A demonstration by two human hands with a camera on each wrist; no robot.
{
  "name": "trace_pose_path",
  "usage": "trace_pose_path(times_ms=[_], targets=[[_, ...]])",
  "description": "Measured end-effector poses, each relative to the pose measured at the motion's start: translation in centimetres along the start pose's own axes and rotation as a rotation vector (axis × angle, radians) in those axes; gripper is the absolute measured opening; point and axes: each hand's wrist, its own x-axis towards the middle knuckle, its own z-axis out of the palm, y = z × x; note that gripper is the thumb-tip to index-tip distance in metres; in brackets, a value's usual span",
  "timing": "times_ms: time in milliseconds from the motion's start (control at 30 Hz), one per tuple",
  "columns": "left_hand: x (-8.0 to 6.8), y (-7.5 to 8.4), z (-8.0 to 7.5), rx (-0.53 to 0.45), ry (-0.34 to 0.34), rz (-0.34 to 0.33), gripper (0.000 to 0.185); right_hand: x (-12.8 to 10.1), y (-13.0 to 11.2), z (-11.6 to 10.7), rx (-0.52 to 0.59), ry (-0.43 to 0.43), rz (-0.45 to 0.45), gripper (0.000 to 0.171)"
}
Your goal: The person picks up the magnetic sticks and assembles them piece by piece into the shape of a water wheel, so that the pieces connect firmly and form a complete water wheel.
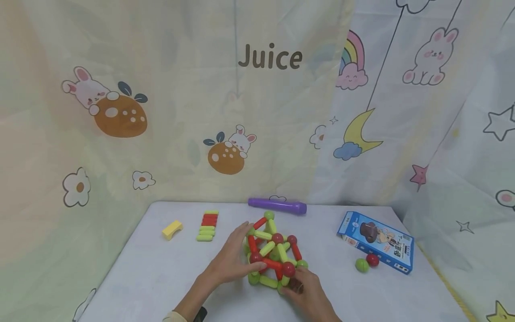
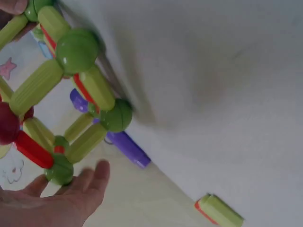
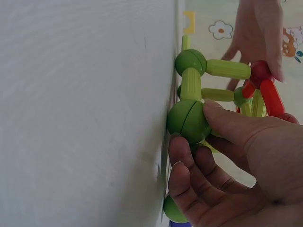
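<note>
A ball-and-rod toy structure of green and red balls joined by light-green and red rods stands at the table's front middle. My left hand holds its left side, the thumb by a red ball and the fingers at the upper left. In the left wrist view those fingers reach round a green ball. At the lower front corner, my right hand pinches a green ball between thumb and fingertips, clearly seen in the right wrist view. Part of the structure's far side is hidden behind nearer rods.
Several green and red rods lie in a row at left, near a yellow arch block. A purple tube lies at the back edge. On the right are a blue box, a loose green ball and a red ball.
</note>
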Motion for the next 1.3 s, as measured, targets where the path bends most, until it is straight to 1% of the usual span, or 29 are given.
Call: trace_pose_path(times_ms=[67,100,167,233,333,433,467,533,633,700,767,867,933,1000,1067,1100,1133,1167,1200,1233,1300], targets=[[-0.1,-0.4,0.0,-0.049,-0.029,-0.046,0.106,0.1,0.0,0.0,-0.002,-0.002,0.011,0.028],[-0.2,-0.4,0.0,-0.062,-0.033,-0.06,0.105,0.1,0.0,-0.1,0.001,-0.002,0.016,0.028],[-0.7,-0.1,0.1,-0.068,-0.015,-0.087,0.105,0.1,0.2,-0.3,0.014,0.0,0.029,0.027],[-1.3,0.6,0.1,-0.061,0.019,-0.114,0.103,0.2,0.4,-0.7,0.018,0.009,0.042,0.026],[-2.6,2.1,0.2,-0.047,0.074,-0.154,0.098,0.3,1.0,-1.4,0.023,0.032,0.07,0.024],[-3.9,3.6,0.2,-0.04,0.099,-0.186,0.086,0.5,1.5,-2.0,0.007,0.068,0.104,0.021],[-4.3,4.1,0.2,-0.047,0.097,-0.192,0.082,0.6,1.7,-2.2,0.0,0.079,0.116,0.02],[-5.1,4.8,0.2,-0.07,0.08,-0.206,0.075,0.9,2.0,-2.5,-0.022,0.106,0.132,0.018],[-5.9,5.4,0.3,-0.133,0.028,-0.227,0.067,1.4,2.5,-2.9,-0.052,0.151,0.142,0.019],[-6.2,5.5,0.3,-0.179,-0.006,-0.233,0.063,1.6,2.7,-3.0,-0.068,0.176,0.144,0.023],[-6.4,5.4,0.3,-0.226,-0.033,-0.223,0.06,1.8,2.8,-3.2,-0.076,0.197,0.141,0.026],[-6.7,5.0,0.0,-0.304,-0.047,-0.215,0.059,2.0,2.9,-3.3,-0.078,0.206,0.146,0.028],[-6.7,4.6,-0.4,-0.333,-0.021,-0.231,0.058,2.1,2.8,-3.4,-0.069,0.207,0.141,0.03],[-6.3,3.9,-0.9,-0.315,0.058,-0.278,0.056,2.3,2.9,-3.4,-0.059,0.202,0.141,0.032],[-5.3,2.9,-1.4,-0.261,0.153,-0.319,0.057,2.5,2.9,-3.5,-0.056,0.2,0.136,0.033],[-4.8,2.3,-1.5,-0.235,0.19,-0.351,0.06,2.7,3.0,-3.6,-0.056,0.199,0.132,0.034],[-4.2,1.7,-1.6,-0.223,0.211,-0.385,0.064,2.8,3.0,-3.7,-0.055,0.195,0.129,0.035],[-3.6,1.0,-1.6,-0.214,0.208,-0.421,0.07,2.9,3.0,-3.8,-0.045,0.193,0.14,0.036],[-3.0,0.4,-1.6,-0.218,0.185,-0.449,0.077,2.9,3.0,-3.9,-0.015,0.189,0.16,0.037],[-2.5,-0.1,-1.6,-0.233,0.147,-0.477,0.086,2.9,3.0,-4.0,0.038,0.183,0.187,0.037],[-1.6,-1.0,-1.4,-0.295,0.059,-0.534,0.097,2.9,2.8,-4.2,0.187,0.164,0.249,0.037]])
